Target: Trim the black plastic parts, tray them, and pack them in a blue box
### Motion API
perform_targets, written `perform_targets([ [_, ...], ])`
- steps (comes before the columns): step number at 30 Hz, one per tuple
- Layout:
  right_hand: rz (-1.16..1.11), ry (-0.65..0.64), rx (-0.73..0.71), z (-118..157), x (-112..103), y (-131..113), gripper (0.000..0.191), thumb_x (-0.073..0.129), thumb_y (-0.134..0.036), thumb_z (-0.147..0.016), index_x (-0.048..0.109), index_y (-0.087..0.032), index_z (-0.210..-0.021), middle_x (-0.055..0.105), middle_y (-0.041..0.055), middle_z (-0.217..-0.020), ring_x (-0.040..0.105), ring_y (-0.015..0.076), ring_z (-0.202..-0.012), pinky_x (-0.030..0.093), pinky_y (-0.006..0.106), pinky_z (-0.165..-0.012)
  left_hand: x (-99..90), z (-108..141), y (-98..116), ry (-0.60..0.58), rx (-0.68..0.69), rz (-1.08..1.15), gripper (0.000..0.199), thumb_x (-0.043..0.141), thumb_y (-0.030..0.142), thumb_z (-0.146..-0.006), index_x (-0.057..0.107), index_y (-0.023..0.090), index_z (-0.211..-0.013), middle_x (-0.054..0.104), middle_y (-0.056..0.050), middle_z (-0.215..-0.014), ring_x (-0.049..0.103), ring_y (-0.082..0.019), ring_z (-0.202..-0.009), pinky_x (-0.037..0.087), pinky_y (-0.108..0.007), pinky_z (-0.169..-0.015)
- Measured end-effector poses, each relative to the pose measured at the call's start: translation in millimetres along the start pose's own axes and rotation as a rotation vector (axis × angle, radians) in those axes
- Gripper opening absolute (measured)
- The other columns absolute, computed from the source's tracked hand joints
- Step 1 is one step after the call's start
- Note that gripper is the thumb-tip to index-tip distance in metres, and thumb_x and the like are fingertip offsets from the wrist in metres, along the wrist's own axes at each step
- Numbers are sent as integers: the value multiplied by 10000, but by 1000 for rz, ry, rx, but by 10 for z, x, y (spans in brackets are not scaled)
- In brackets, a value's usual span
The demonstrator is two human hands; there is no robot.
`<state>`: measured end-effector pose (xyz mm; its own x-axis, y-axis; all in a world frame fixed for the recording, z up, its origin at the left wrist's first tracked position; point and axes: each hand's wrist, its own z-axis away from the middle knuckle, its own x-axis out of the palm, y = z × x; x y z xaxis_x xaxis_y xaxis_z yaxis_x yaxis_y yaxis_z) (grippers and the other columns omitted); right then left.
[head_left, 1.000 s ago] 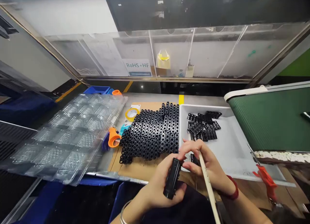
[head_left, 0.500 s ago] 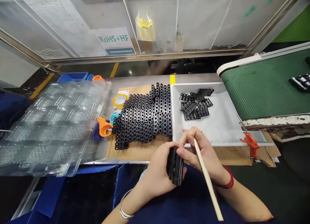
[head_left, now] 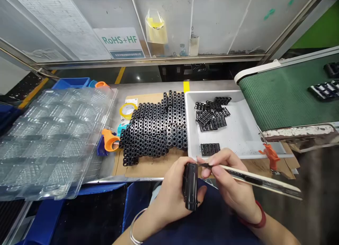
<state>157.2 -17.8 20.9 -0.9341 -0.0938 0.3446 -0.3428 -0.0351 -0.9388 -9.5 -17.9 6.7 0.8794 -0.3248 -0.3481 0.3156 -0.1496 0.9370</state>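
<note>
My left hand (head_left: 172,192) is wrapped round a black plastic part (head_left: 191,186), held upright at the bottom centre. My right hand (head_left: 233,185) grips a long pale-handled tool (head_left: 265,179); its dark tip touches or nearly touches the top of the part. Just beyond my hands, a flat black slotted piece (head_left: 210,149) lies in the near left corner of a white tray (head_left: 238,128). More black pieces (head_left: 212,114) are heaped farther back in it. Left of the tray, many black parts (head_left: 156,128) stand packed in rows on cardboard (head_left: 156,167).
Clear moulded trays (head_left: 53,142) are stacked at the left. Yellow tape (head_left: 127,111) and an orange-handled tool (head_left: 109,141) lie beside the rows. A green conveyor (head_left: 288,93) carries black parts at the right, with an orange-red tool (head_left: 271,156) below it.
The pale handle has swung from pointing down to pointing right, and its dark tip now shows at the held part. A flat slotted piece now shows in the tray's near corner.
</note>
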Motion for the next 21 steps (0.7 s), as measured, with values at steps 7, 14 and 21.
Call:
perform_targets([
  [7, -19, 20, 23, -18, 64, 14, 20, 655, -245, -957, 647, -239, -941, 692, -14, -763, 669, 124, -719, 579, 235, -686, -24, -36, 20, 11, 33, 8, 490, 678, 133, -730, 452, 269, -1143, 653, -10, -961, 670, -173, -841, 573, -312, -770],
  [14, -11, -24, 52, -70, 59, 25, 56, 646, -209, -963, 651, -265, -957, 695, -34, -784, 668, 106, -742, 571, 214, -706, -24, -45, -2, 14, 19, 2, 493, 681, 132, -728, 459, 262, -1148, 666, -12, -990, 667, -174, -862, 562, -303, -774],
  [21, -136, -39, 186, -148, 43, -18, 58, 680, -263, -946, 651, -256, -897, 680, -47, -715, 631, 83, -683, 547, 181, -688, -28, -98, 43, 47, 46, -37, 441, 664, 131, -734, 454, 246, -1103, 649, 5, -901, 669, -168, -797, 562, -299, -745],
])
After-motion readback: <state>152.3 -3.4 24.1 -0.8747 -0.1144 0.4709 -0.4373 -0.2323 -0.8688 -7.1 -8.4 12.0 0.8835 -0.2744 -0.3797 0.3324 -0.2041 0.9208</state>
